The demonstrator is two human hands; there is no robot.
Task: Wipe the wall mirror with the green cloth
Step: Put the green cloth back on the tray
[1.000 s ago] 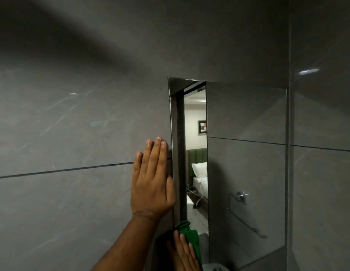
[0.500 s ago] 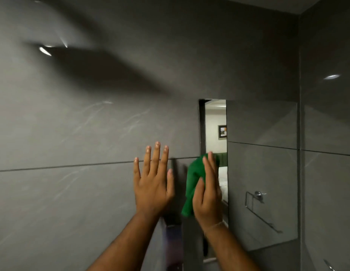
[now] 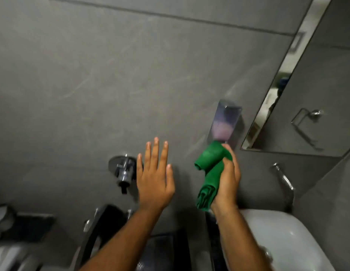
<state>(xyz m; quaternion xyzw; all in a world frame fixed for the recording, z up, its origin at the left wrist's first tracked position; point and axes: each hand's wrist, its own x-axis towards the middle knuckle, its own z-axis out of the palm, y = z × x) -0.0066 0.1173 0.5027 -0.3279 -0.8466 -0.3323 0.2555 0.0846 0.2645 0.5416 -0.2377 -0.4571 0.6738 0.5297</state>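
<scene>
My right hand (image 3: 227, 180) is closed tight around the green cloth (image 3: 209, 173). The cloth is all bunched up, and some of it hangs down out of my fist. My left hand (image 3: 153, 177) is wide open, with the fingers spread apart, held up flat in front of the gray wall (image 3: 111, 75). It holds nothing. The wall mirror (image 3: 307, 90) is far off to the right and up high, and it looks tilted. My cloth is not touching it. Just above the cloth is a clear soap holder (image 3: 225, 122) stuck on the wall. A shiny metal knob (image 3: 123, 169) is just left of my left hand. A white sink (image 3: 277, 237) sits near me on the right, under my right arm, with a silver tap (image 3: 283, 178) behind it.
</scene>
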